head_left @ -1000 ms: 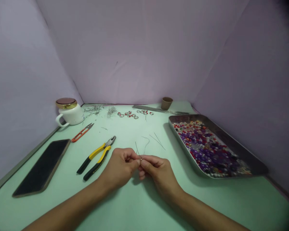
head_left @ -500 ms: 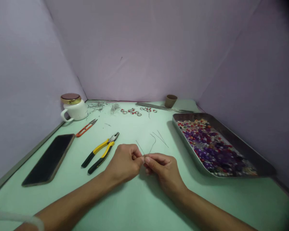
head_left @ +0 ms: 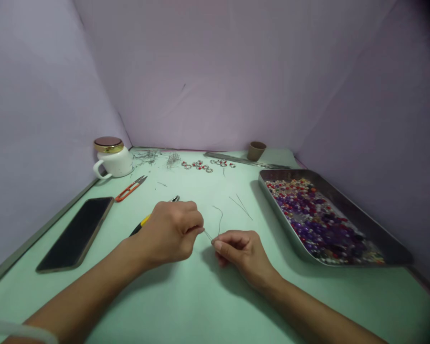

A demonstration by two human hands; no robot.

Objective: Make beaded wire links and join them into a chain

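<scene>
Between my two hands runs a thin wire [head_left: 208, 235]. My left hand [head_left: 177, 229] pinches its upper left end, thumb against fingers. My right hand [head_left: 238, 251] grips it lower down, at the fingertips. From the right fingertips a longer, curved length of wire [head_left: 220, 217] sticks up and bends over to the left. Pliers [head_left: 145, 220] with yellow and black handles lie mostly hidden behind my left hand; only the jaw tip and part of one handle show. Just beyond my right hand, a few straight cut wires [head_left: 241, 207] rest on the table.
At the right stands a metal tray [head_left: 283, 217] of mixed beads. A phone [head_left: 77, 234], orange thread snips [head_left: 131, 189] and a white lidded mug [head_left: 114, 162] are at left. Along the back lie wire scraps [head_left: 173, 160], red-beaded pieces [head_left: 199, 165], long wires [head_left: 232, 159] and a brown cup [head_left: 256, 151].
My left hand has moved left, away from my right fingertips, with a stretch of wire now showing between them. It now covers most of the pliers. My right hand stays nearly in place.
</scene>
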